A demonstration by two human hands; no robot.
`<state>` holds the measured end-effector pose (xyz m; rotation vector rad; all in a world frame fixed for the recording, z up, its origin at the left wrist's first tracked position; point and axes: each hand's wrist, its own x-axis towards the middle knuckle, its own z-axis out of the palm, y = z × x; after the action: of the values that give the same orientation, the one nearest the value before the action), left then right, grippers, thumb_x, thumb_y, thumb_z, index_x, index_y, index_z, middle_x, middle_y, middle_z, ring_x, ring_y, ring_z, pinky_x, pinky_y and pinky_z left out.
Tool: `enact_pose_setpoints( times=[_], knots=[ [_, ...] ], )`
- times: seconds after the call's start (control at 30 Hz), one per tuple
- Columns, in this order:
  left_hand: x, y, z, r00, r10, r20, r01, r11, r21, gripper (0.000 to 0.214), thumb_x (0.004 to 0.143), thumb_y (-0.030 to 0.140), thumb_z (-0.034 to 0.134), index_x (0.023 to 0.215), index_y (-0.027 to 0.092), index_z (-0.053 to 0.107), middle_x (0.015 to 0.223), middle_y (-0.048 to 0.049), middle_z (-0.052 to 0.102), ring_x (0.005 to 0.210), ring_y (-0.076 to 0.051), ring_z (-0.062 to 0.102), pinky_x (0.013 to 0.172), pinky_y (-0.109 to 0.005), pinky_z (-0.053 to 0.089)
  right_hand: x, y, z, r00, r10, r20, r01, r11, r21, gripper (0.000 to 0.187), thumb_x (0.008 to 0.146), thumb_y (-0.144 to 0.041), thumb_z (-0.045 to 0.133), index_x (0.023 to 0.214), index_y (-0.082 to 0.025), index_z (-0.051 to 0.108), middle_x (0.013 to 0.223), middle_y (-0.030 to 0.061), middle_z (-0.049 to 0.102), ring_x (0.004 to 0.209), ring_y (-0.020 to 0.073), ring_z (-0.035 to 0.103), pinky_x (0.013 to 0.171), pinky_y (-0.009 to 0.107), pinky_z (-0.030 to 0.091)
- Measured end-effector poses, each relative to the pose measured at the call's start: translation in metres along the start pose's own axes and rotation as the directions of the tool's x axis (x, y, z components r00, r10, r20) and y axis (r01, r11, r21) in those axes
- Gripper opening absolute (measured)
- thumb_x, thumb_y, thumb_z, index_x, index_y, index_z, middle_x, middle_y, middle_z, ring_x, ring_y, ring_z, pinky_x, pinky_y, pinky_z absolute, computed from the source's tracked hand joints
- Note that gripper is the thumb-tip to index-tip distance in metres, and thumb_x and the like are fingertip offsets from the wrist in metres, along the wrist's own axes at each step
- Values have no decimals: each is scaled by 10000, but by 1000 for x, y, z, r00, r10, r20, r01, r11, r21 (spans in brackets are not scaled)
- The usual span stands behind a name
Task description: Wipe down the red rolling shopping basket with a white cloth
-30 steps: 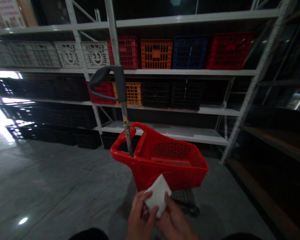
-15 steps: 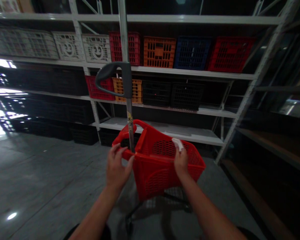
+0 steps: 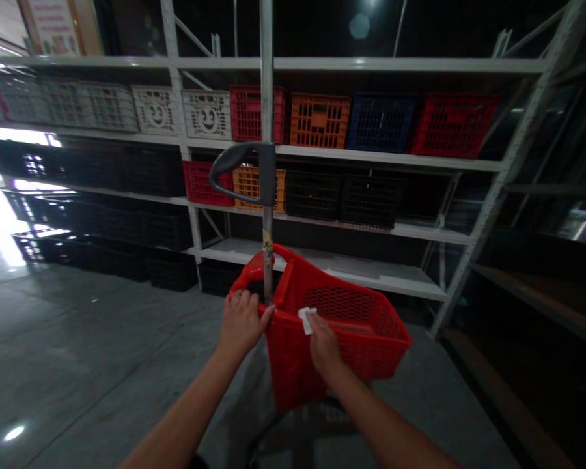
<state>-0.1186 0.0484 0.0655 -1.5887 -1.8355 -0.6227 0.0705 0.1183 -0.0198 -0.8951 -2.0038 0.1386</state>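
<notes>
A red plastic shopping basket (image 3: pixel 371 329) on wheels stands in front of me, with a tall metal pole and a grey handle (image 3: pixel 247 172) rising from its near left corner. My left hand (image 3: pixel 241 322) is closed over the basket's rim beside the pole. My right hand (image 3: pixel 322 342) presses a small white cloth (image 3: pixel 306 319) against the near rim of the basket, with its fingers closed round the cloth.
White metal shelving (image 3: pixel 371 156) fills the wall ahead, carrying white, red, orange, blue and black crates. More dark shelves (image 3: pixel 542 293) run along the right side. Black crates (image 3: pixel 102 254) are stacked low at the left. The floor (image 3: pixel 78 365) is grey concrete.
My hands went from folding the white cloth near my body to the basket. The left hand took the rim by the pole; the right hand slid the cloth leftward from the far rim to the near one.
</notes>
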Motion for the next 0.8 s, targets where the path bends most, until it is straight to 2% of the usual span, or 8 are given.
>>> enact_pose_setpoints(
  times=[0.1, 0.17, 0.3, 0.4, 0.47, 0.57, 0.7, 0.8],
  knots=[
    [2, -3, 2, 1000, 4, -8, -4, 1000, 12, 374, 811, 478, 370, 797, 156, 560, 904, -116, 543, 1021, -299, 465, 912, -459, 326, 33, -55, 32, 998, -63, 25, 63, 998, 3, 442, 834, -63, 325, 1232, -125, 508, 1218, 96, 557, 1151, 181, 492, 1000, 351, 376],
    [4, -7, 3, 1000, 23, -5, -23, 1000, 4, 342, 820, 440, 365, 789, 159, 557, 882, -112, 540, 1000, -292, 472, 902, -455, 335, 40, -69, 36, 992, -121, 46, 122, 992, -23, 460, 826, -59, 339, 1267, -105, 463, 1254, 108, 524, 1183, 181, 459, 1004, 344, 370],
    [7, -12, 7, 999, 35, -19, -36, 998, -53, 327, 830, 414, 356, 780, 163, 560, 880, -114, 541, 999, -287, 472, 899, -445, 345, 10, -23, 7, 975, -182, 126, 198, 971, -134, 551, 750, 0, 335, 1286, -82, 434, 1295, 127, 478, 1231, 196, 399, 1026, 388, 335],
    [8, -13, 12, 999, 23, -34, -24, 999, -35, 346, 831, 434, 355, 779, 160, 559, 879, -118, 541, 1006, -295, 467, 908, -456, 340, -19, 24, -15, 989, -70, 131, 98, 969, -226, 578, 732, 20, 318, 1286, -96, 437, 1297, 128, 475, 1234, 193, 395, 1027, 400, 332],
    [8, -12, 14, 999, 26, -39, -26, 1000, -2, 360, 835, 447, 347, 771, 160, 555, 876, -119, 539, 997, -298, 469, 904, -461, 342, -22, 29, -15, 993, 12, 114, 17, 967, -253, 559, 745, 14, 321, 1273, -110, 457, 1288, 129, 484, 1227, 195, 406, 1021, 403, 338],
    [9, -14, 15, 998, 38, -50, -37, 999, 20, 360, 837, 447, 345, 758, 161, 550, 877, -122, 535, 992, -296, 471, 900, -459, 346, 2, -10, 9, 992, 54, 116, -29, 977, -212, 513, 779, -6, 328, 1255, -122, 480, 1281, 116, 495, 1220, 193, 417, 1020, 390, 341],
    [12, -23, 15, 997, 72, -34, -71, 997, 23, 355, 841, 437, 340, 756, 159, 545, 851, -116, 528, 966, -286, 478, 891, -452, 354, 43, -74, 41, 991, -16, 131, 31, 993, -113, 480, 830, -58, 344, 1297, -130, 422, 1329, 83, 449, 1254, 179, 365, 1041, 356, 310],
    [17, -35, 17, 994, 105, -5, -105, 994, -7, 353, 841, 436, 337, 734, 166, 538, 808, -101, 519, 937, -274, 484, 886, -441, 361, 36, -65, 37, 985, -88, 149, 106, 987, -119, 508, 809, -51, 358, 1312, -114, 399, 1341, 100, 430, 1262, 183, 351, 1044, 357, 304]
  ],
)
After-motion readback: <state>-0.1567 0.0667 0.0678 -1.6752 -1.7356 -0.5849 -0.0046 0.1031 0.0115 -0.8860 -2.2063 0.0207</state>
